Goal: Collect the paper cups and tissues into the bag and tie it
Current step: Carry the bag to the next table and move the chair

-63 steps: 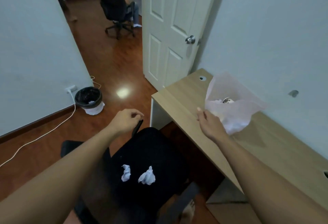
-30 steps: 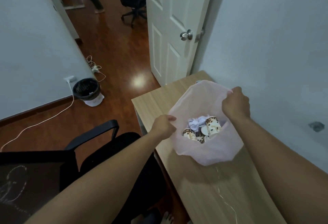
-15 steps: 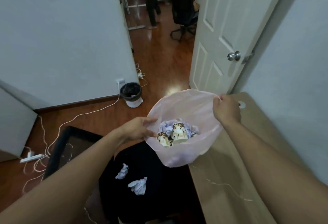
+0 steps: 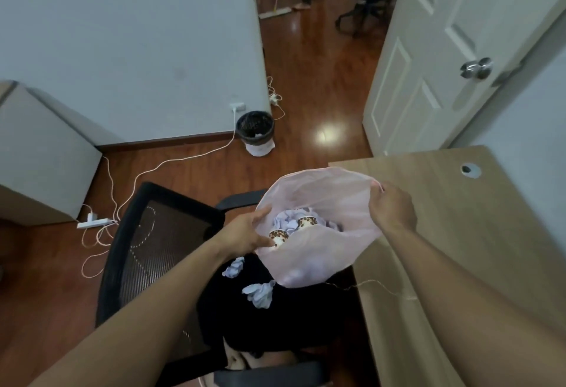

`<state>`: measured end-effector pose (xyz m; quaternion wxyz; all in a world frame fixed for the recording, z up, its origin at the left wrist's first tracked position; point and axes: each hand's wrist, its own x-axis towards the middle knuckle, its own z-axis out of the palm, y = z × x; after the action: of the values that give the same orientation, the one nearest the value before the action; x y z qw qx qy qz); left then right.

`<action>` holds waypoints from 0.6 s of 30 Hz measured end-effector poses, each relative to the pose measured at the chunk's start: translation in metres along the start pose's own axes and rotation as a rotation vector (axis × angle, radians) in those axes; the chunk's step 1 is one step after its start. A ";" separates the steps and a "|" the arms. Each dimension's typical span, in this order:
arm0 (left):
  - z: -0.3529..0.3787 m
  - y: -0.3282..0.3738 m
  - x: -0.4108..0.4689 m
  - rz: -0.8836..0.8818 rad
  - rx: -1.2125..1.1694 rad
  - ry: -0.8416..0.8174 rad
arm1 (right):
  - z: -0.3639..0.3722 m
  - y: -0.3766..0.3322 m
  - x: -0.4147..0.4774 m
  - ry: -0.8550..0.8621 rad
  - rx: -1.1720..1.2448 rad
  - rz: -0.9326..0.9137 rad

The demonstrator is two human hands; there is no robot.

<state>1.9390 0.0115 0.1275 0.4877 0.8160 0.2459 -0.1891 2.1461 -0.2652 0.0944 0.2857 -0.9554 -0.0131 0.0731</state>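
Observation:
A thin pink plastic bag (image 4: 318, 259) hangs open between my hands, over the gap between the black chair and the desk. My left hand (image 4: 248, 233) holds its near left rim with fingers spread along the plastic. The far right rim is pinched in my right hand (image 4: 392, 207). Inside lie patterned brown paper cups (image 4: 307, 222) and crumpled tissues (image 4: 286, 222). Two more crumpled tissues rest on the black chair seat (image 4: 294, 319) below the bag, one (image 4: 234, 267) by my left wrist and one (image 4: 259, 293) nearer me.
A wooden desk (image 4: 453, 233) runs along the right, with a thin string (image 4: 376, 284) lying on it. A black mesh office chair back (image 4: 153, 239) stands left of the seat. A small bin (image 4: 255, 132), cables and a power strip (image 4: 95, 222) lie on the floor. The white door (image 4: 444, 49) is open.
I have carried the open bag off the desk and left, over the chair. The view has tilted down, bringing the two tissues on the seat closer under the bag.

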 end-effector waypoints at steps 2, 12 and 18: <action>0.016 -0.018 0.011 -0.004 0.072 0.005 | 0.018 0.025 0.005 -0.021 -0.024 0.050; 0.096 -0.107 0.062 0.120 0.280 -0.021 | 0.103 0.110 0.018 -0.163 -0.078 0.249; 0.117 -0.116 0.086 0.109 0.280 -0.036 | 0.143 0.126 0.018 -0.035 -0.179 0.300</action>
<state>1.9322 -0.0271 -0.0541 0.3830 0.8847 0.1638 -0.2094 2.1401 -0.2914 -0.0955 0.1851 -0.9669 0.1184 0.1301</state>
